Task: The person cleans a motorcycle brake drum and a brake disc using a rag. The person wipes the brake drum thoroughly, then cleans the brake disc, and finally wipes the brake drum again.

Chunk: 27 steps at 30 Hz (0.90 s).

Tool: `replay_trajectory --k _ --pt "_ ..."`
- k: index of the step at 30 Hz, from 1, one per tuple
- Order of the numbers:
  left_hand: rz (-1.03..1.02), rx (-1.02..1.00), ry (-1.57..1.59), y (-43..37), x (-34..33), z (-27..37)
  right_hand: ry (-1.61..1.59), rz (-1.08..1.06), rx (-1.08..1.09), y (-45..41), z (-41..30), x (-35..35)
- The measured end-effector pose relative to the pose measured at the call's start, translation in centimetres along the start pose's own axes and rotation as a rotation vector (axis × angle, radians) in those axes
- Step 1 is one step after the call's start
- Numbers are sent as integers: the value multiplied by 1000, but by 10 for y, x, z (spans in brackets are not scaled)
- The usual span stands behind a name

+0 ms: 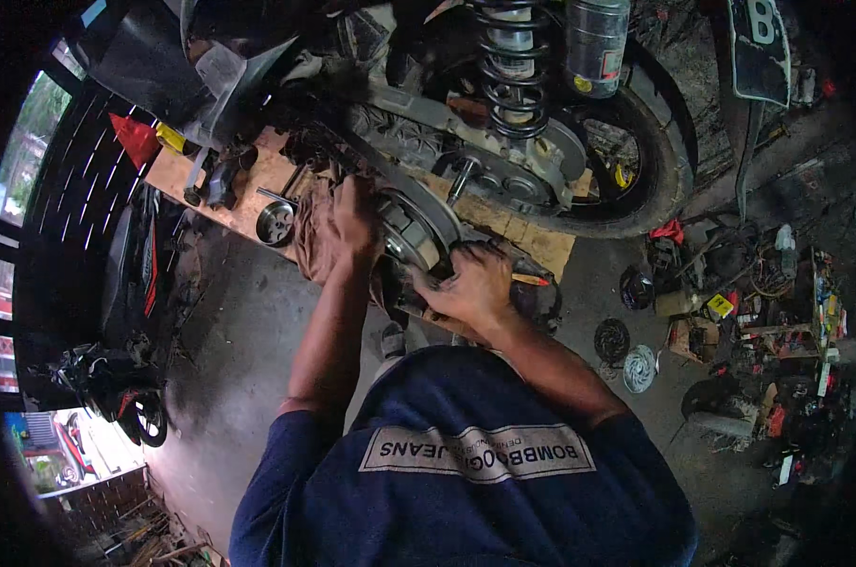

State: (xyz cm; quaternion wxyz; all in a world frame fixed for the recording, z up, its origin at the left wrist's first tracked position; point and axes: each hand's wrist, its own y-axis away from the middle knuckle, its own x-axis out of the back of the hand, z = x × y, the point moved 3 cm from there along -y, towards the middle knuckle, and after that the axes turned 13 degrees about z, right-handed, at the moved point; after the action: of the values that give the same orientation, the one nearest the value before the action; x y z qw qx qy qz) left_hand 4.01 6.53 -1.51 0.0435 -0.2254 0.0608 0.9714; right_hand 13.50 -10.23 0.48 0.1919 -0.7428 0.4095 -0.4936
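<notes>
Between my two hands is a scooter's clutch pulley assembly [408, 234], with a black drive belt [428, 198] looped at its far side. My left hand [357, 216] is curled against its left side, fingertips hidden. Beside that hand lies a crumpled brown cloth [316, 237]. My right hand [477, 283] grips the near right side, its thumb on the lower edge and its darkened fingers by the belt. Beyond, a bare shaft [463, 181] sticks out of the scooter's engine case [516, 186]. Left of the cloth sits a metal clutch drum [276, 222].
A wooden board [534, 230] lies under the scooter, bearing tools and parts. Above are a coil spring shock absorber [514, 78] and the rear wheel [672, 163]. Two brake discs [640, 368] lie on the concrete floor [257, 333] at right, near cluttered shelves [775, 329]. Another motorcycle [109, 390] stands left.
</notes>
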Motion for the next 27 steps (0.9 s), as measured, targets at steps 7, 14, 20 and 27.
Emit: replay_trajectory --k 7,14,20,27 --pt "61 -379 -182 7 2 -3 -48 -37 18 8 8 7" --pt "38 -483 -466 18 -9 6 85 -348 -245 -11 4 15" --pt "-54 -148 -341 14 6 -7 6 -139 -133 -4 11 9" --pt "99 -329 -379 -7 35 -37 -18 -133 -69 -4 -3 11"
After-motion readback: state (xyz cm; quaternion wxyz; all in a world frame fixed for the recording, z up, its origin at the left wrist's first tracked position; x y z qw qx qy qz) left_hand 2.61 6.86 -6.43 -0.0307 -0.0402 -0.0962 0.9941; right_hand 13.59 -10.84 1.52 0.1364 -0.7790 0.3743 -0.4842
